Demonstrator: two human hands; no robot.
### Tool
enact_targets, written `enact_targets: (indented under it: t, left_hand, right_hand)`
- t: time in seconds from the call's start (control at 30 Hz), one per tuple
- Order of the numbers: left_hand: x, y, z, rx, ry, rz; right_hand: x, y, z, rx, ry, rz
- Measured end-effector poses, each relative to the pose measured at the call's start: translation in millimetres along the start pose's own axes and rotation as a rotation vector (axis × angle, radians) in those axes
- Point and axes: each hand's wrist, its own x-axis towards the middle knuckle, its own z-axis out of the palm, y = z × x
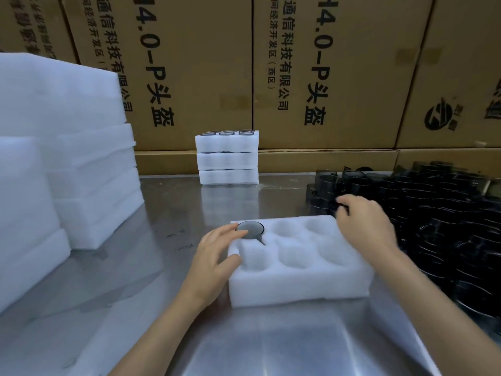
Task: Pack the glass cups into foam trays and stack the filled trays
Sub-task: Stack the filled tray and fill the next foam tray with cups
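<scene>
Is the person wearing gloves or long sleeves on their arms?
No. Both the left hand and the right hand are bare, with no gloves. No rings, watch or bracelets show. Both forearms are uncovered as far as the picture reaches, so no sleeve is in view.

2 bare forearms, no sleeves; left hand (pixel 214 256), right hand (pixel 364 223) ungloved, no rings or watch visible
</scene>
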Motion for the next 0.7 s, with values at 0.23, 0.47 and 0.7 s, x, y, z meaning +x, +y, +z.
enact_targets:
  t: [0.23, 0.47, 0.7]
  left_hand:
    - [2, -2, -6, 0.019, 0.03, 0.064]
    - [2, 4, -10, 0.027, 0.097, 0.08]
    - [0, 6, -8, 0.041, 0.1, 0.093]
  right_hand:
    - [-2, 34, 13, -0.095, -0.18, 0.164]
    - [-7, 26, 8, -0.13, -0.043, 0.018]
    - [-13, -25, -13, 0.218, 0.216, -0.379]
